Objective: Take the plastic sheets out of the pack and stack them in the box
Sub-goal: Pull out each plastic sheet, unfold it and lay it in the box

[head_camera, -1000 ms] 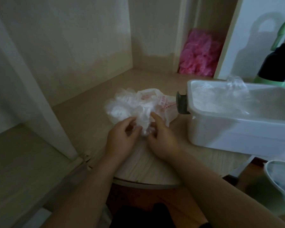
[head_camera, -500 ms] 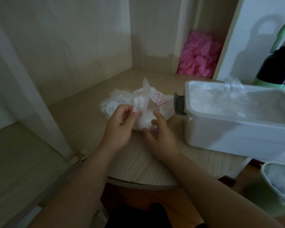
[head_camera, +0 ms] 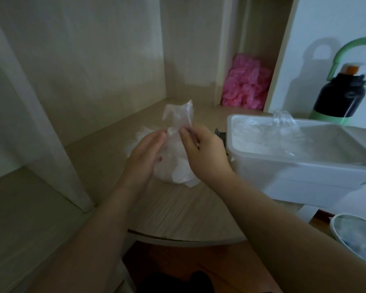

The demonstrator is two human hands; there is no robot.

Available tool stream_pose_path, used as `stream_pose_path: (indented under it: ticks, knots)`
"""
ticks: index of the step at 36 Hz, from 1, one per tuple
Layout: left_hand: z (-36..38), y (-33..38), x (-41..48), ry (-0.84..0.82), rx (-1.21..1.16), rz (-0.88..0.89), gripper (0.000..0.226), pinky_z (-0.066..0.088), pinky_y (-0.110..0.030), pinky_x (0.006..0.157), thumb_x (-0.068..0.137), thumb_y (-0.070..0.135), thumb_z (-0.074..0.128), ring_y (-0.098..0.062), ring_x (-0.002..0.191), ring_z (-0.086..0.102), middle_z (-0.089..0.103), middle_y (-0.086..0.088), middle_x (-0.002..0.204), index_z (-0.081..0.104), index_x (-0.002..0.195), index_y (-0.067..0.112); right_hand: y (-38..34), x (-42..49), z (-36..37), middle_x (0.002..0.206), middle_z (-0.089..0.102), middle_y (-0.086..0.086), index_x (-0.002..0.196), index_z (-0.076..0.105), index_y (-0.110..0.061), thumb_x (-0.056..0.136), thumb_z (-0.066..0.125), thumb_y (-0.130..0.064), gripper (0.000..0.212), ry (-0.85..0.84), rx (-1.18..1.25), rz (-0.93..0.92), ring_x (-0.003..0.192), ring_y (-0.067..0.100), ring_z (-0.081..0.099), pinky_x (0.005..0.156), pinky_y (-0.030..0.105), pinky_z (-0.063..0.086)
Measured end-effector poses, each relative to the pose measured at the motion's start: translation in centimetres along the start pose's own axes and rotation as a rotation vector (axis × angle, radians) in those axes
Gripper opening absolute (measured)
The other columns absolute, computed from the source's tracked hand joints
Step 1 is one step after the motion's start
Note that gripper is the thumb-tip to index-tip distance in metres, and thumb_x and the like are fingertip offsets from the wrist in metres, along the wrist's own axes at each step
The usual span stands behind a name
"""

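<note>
- Our right hand (head_camera: 201,153) pinches a thin, clear plastic sheet (head_camera: 179,115) between the thumb and curled fingers. The film rises above the knuckles in a crumpled, glossy peak.
- Our left hand (head_camera: 144,153) lies with its fingers nearly straight. Their tips touch the sheet's left edge, but nothing curls round it.
- Between and beneath the two hands sits the pack (head_camera: 173,170) — a soft, whitish, wrinkled bundle resting on the table (head_camera: 178,214). The table is pale wood-grain with a rounded front edge.
- Just to the right of the right hand stands the box (head_camera: 294,172). It is rectangular, milky-white plastic with smooth walls and rounded corners.
- A dark latch (head_camera: 220,132) on the box's near end sits close by the knuckles.
- Inside the box lie the stacked sheets (head_camera: 260,138). They are clear, crinkled film piled loosely, with one fold poking up above the far rim.
- Well beyond the right hand, a pink heap (head_camera: 245,83) of crumpled plastic fills a narrow niche.
- Behind the box stands a bottle (head_camera: 340,98) with a matte black body, a green base and a green loop handle.
- Under the right forearm, off the table's edge, we see a round container (head_camera: 332,228) with a white rim — its contents are too blurred to tell.
</note>
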State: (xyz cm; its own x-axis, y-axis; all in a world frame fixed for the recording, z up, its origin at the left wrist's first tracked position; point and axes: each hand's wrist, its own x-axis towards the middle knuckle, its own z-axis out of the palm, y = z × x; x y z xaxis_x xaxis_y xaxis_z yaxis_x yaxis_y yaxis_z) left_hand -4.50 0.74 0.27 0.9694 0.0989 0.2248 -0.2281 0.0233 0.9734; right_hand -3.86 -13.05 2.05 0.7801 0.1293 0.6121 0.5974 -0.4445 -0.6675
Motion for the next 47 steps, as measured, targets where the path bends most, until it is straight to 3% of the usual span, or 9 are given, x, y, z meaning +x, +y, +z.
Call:
stream_pose_path:
  ticks: [4,7,13,17,23,27,35,41,47]
  knots:
    - [0.2,2.0,0.3,-0.176,-0.142,0.024,0.041,0.053,-0.027,0.078,0.079,0.052,0.062,-0.012,0.094,0.067,0.072,-0.003,0.1,0.069,0.1,0.017,-1.5,1.1,-1.3,0.114,0.063,-0.003,0.119,0.064,-0.016,0.087,0.046,-0.024,0.038,-0.283,-0.031,-0.139,0.106,0.009,0.057,0.092,0.025,0.045]
    - [0.7,3.4,0.5,-0.209,-0.229,-0.011,0.025,0.053,-0.018,0.064,0.084,0.035,0.059,-0.01,0.083,0.068,0.073,-0.001,0.093,0.07,0.1,0.018,-2.3,1.1,-2.9,0.119,0.055,-0.015,0.126,0.058,-0.023,0.081,0.049,-0.015,0.047,-0.394,0.042,-0.111,0.106,-0.011,0.047,0.089,0.003,0.036]
    - [1.3,4.5,0.5,-0.275,-0.541,-0.083,0.028,0.057,-0.026,0.068,0.078,0.024,0.053,-0.016,0.077,0.069,0.07,-0.007,0.09,0.071,0.094,0.01,-2.2,1.0,-5.2,0.138,0.045,-0.006,0.142,0.036,-0.024,0.091,0.057,-0.029,0.056,0.028,0.344,0.266,0.124,0.011,0.046,0.107,0.036,0.039]
    - [2.2,4.7,0.3,-0.356,-0.636,-0.106,0.027,0.057,-0.029,0.074,0.077,0.02,0.051,-0.018,0.083,0.069,0.072,-0.005,0.091,0.075,0.086,0.013,-2.1,1.8,-5.9,0.144,0.044,0.003,0.146,0.027,-0.026,0.053,0.072,-0.073,0.114,-0.128,0.449,0.523,0.126,0.025,0.05,0.098,0.044,0.044]
    - [3.9,5.0,0.8,-0.354,-0.478,-0.149,0.034,0.054,-0.025,0.072,0.083,0.015,0.045,-0.014,0.081,0.067,0.072,-0.003,0.087,0.078,0.077,0.014,-2.2,2.2,-8.6,0.094,0.062,0.026,0.089,0.069,0.002,0.085,0.066,-0.01,0.013,-0.056,0.701,0.553,0.086,0.036,0.058,0.083,0.043,0.049]
    - [5.5,5.1,2.0,-0.154,-0.377,-0.154,0.032,0.045,-0.014,0.05,0.098,0.016,0.046,-0.002,0.056,0.056,0.062,0.004,0.066,0.071,0.078,0.016,-2.2,2.3,-10.8,0.073,0.057,0.012,0.101,0.06,-0.002,0.086,0.059,0.006,0.017,0.039,0.749,0.546,0.052,0.017,0.051,0.048,0.024,0.048]
    - [7.3,4.5,4.5,0.105,-0.214,-0.14,0.03,0.048,-0.037,0.07,0.065,0.037,0.076,-0.024,0.077,0.057,0.064,-0.009,0.087,0.071,0.086,0.017,-0.5,2.2,-15.6,0.07,0.051,0.007,0.119,0.05,-0.016,0.089,0.061,-0.008,0.033,0.251,0.333,0.531,0.044,0.014,0.041,0.038,0.02,0.037]
    - [8.2,4.1,4.8,0.485,0.221,0.146,0.034,0.048,-0.034,0.076,0.079,0.03,0.068,-0.023,0.09,0.061,0.063,-0.001,0.099,0.059,0.109,0.015,2.4,1.3,-19.1,0.073,0.048,0.006,0.131,0.043,-0.015,0.088,0.047,0.003,0.047,0.285,-0.024,0.674,0.051,0.017,0.045,0.04,0.022,0.04]
    - [12.1,5.0,2.5,0.062,0.484,0.561,0.021,0.045,-0.024,0.082,0.087,0.024,0.063,-0.012,0.091,0.059,0.063,0.004,0.105,0.063,0.106,0.032,4.4,0.3,-21.3,0.075,0.037,0.004,0.124,0.038,-0.002,0.089,0.045,0.001,0.036,0.121,-0.476,0.76,0.078,0.025,0.049,0.073,0.039,0.05]
